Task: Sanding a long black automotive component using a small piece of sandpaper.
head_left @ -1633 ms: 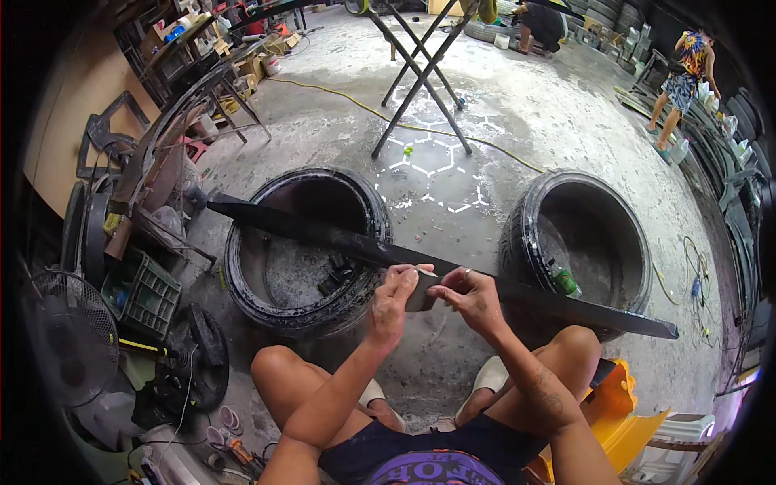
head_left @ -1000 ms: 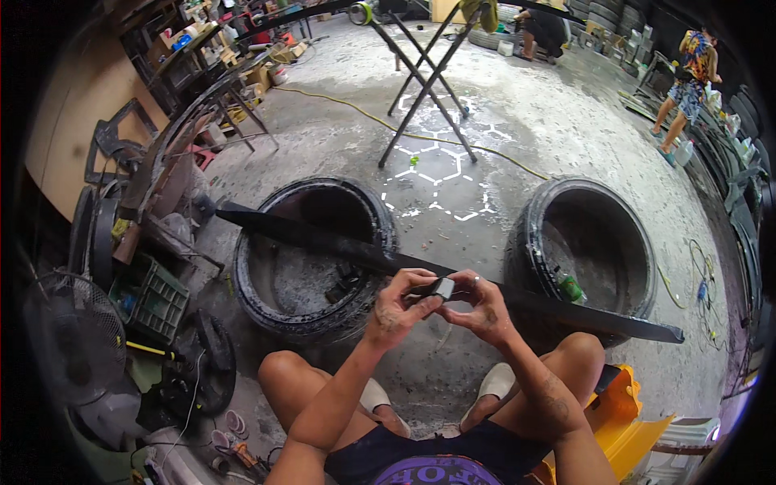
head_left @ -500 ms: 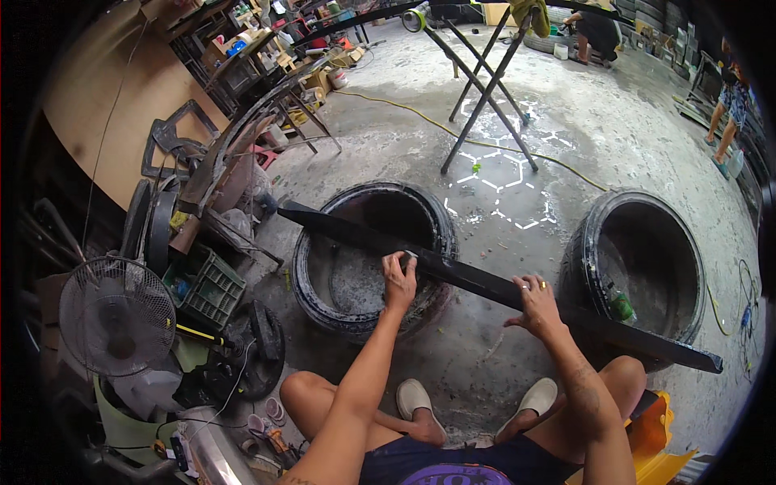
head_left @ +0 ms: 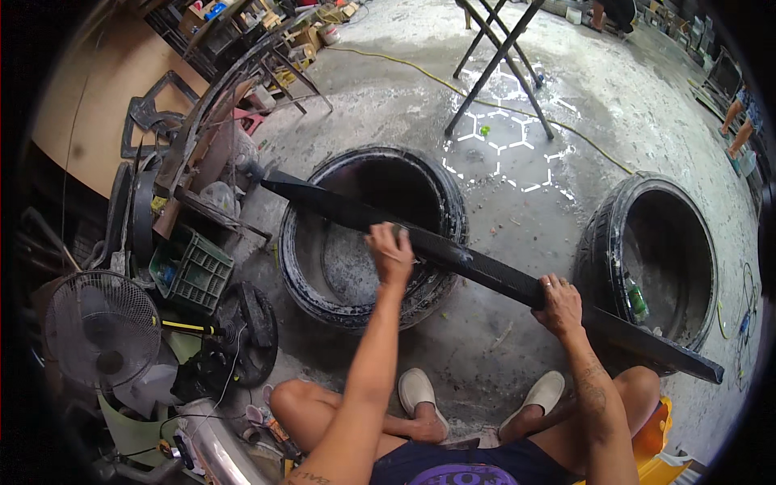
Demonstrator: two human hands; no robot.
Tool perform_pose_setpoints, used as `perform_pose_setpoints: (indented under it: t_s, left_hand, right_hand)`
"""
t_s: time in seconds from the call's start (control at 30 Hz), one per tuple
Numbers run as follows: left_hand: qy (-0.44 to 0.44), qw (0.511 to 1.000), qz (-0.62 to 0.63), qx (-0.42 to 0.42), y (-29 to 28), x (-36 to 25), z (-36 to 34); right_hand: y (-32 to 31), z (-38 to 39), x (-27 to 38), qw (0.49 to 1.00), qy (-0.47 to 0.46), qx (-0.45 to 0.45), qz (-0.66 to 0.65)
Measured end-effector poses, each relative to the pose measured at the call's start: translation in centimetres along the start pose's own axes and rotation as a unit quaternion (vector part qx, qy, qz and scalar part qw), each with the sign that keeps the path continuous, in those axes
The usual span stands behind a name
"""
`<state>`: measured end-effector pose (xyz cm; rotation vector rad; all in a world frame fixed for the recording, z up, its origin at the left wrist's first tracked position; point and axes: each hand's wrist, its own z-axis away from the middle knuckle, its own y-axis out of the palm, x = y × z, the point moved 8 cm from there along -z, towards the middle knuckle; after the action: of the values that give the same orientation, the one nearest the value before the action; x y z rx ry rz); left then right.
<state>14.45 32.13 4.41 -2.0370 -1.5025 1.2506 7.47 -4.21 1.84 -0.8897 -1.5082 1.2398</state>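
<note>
A long, narrow black panel [head_left: 501, 276] with a fine woven-looking surface lies slantwise across two tyres. Its left part crosses the left tyre [head_left: 295, 279], and its right part crosses the front of the right tyre [head_left: 594, 246]. My left hand [head_left: 392, 257] is closed at the panel's near edge, over the left tyre, its fingers bent; what they may hold is hidden and slightly blurred. Between the tyres my right hand [head_left: 559, 307] grips the panel, fingers over the top and thumb toward the near side.
A green bottle [head_left: 636, 297] sits inside the right tyre. To my left stand a wire-caged fan [head_left: 103, 331], a green crate [head_left: 194, 271] and a metal cylinder [head_left: 218, 449]. Trestle legs [head_left: 501, 65] and a yellow hose [head_left: 428, 74] are ahead; another person [head_left: 744, 117] stands far right.
My right hand has closed onto the panel, its thumb no longer spread away. The left hand has shifted slightly leftward along the edge. My view has tipped down a little.
</note>
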Motion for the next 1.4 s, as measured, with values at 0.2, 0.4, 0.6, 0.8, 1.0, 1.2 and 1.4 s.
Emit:
perform_pose_setpoints:
  t_s: [0.2, 0.4, 0.6, 0.8, 1.0, 1.2, 1.4]
  left_hand:
    - [0.041, 0.997, 0.053, 0.026, 2.2, -5.9, 3.9]
    - [0.012, 0.999, 0.004, 0.038, 1.6, -2.0, 0.2]
    - [0.107, 0.991, 0.032, 0.069, 3.0, -9.1, 4.7]
    - [0.028, 0.996, -0.015, 0.086, 4.3, -10.1, 4.8]
    - [0.081, 0.992, 0.020, 0.095, 3.0, -10.2, 2.9]
    - [0.116, 0.986, 0.073, 0.091, 5.0, -16.9, 8.6]
    - [0.024, 0.999, -0.038, 0.024, 2.0, -6.3, 1.9]
  right_hand:
    - [0.1, -0.1, -0.4, 1.000, 0.011, 0.009, 0.006]
    - [0.0, 0.0, -0.1, 1.000, 0.003, -0.014, 0.006]
    - [0.5, 0.5, -0.3, 1.000, 0.007, 0.006, -0.008]
    - [0.7, 0.3, -0.8, 1.000, 0.011, 0.009, -0.015]
    - [0.5, 0.4, -1.0, 1.000, 0.006, -0.005, -0.014]
    - [0.7, 0.1, -0.8, 1.000, 0.004, -0.003, -0.018]
    - [0.8, 0.1, 0.1, 1.000, -0.004, -0.011, -0.027]
